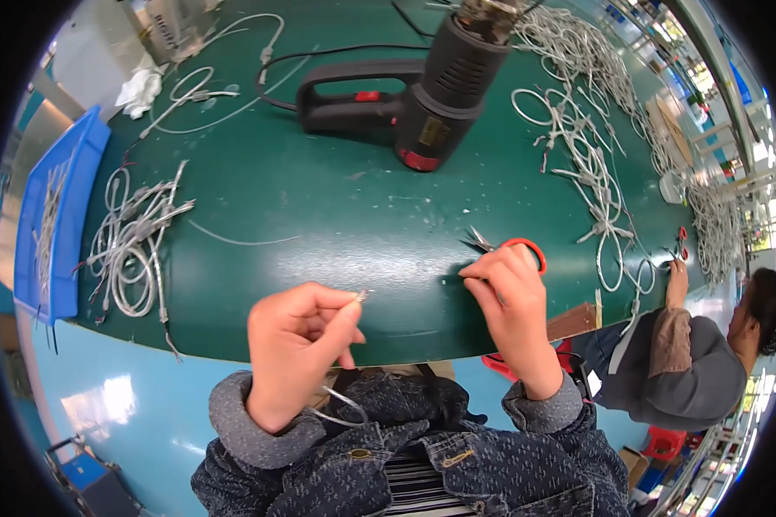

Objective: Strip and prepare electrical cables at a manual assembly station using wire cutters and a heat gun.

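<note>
My left hand (297, 345) is closed in a pinch, with a small pale, frayed cable end (362, 295) showing at the fingertips. A grey-white cable (347, 405) hangs below this hand, in front of my jacket. To the right, my right hand (513, 297) has thumb and index finger pressed together; anything between them is too small to make out. Scissors (526, 247) with orange handles sit against the far side of that hand, blades pointing left and away. Whether the hand holds them or they lie on the table, I cannot tell.
A black heat gun (444, 103) stands on the green table (336, 207). Cable bundles lie left (134, 250) and right (591, 172), with a larger cable heap (578, 52) behind. A blue tray (82, 164) holds cables at far left. A co-worker (690, 362) sits at the right.
</note>
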Demonstrator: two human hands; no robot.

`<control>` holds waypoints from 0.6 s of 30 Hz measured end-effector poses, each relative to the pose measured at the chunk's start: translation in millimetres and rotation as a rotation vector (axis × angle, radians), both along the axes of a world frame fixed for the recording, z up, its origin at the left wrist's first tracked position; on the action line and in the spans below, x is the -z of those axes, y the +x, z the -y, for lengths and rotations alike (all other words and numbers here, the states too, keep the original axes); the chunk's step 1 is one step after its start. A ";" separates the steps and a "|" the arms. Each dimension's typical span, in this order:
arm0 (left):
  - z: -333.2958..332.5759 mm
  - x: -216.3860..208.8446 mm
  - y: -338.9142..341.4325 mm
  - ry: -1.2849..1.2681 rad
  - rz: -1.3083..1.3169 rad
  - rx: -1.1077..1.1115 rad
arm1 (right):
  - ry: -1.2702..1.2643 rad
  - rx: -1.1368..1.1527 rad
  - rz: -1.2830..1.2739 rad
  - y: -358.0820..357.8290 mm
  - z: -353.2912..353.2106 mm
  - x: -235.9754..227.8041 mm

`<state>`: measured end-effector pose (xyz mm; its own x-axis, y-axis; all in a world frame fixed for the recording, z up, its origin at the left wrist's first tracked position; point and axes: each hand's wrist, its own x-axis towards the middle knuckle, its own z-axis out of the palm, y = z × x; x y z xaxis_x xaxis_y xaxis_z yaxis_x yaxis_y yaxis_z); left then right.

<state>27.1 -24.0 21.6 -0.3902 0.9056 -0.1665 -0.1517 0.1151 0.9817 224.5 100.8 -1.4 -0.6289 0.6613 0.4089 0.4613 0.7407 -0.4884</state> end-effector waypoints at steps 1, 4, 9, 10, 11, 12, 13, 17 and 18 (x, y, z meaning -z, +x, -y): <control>-2.2 2.1 -0.8 -0.005 0.010 0.013 | 0.032 -0.002 0.024 0.6 0.0 3.4; -9.3 7.1 -1.6 -0.034 -0.023 0.026 | 0.054 0.026 0.080 -4.5 2.4 9.6; -17.0 11.0 -5.6 -0.105 -0.032 0.097 | 0.037 0.011 0.163 -7.4 -1.0 14.8; -17.3 11.1 -6.9 -0.112 -0.028 0.099 | 0.031 0.007 0.162 -8.8 -1.0 15.9; -17.8 11.1 -7.9 -0.119 -0.024 0.100 | 0.038 -0.014 0.161 -9.9 -1.4 16.7; -18.0 11.0 -8.6 -0.124 -0.021 0.102 | 0.046 -0.035 0.159 -10.8 -1.8 17.2; -17.8 11.3 -8.5 -0.129 -0.023 0.098 | 0.055 -0.055 0.156 -11.6 -2.2 17.1; -18.2 12.4 -5.8 -0.128 0.003 0.091 | -0.342 -0.047 -0.062 -10.2 3.3 2.3; -17.8 10.8 -4.1 -0.110 -0.024 0.091 | -0.346 -0.058 -0.071 -15.5 5.0 -4.5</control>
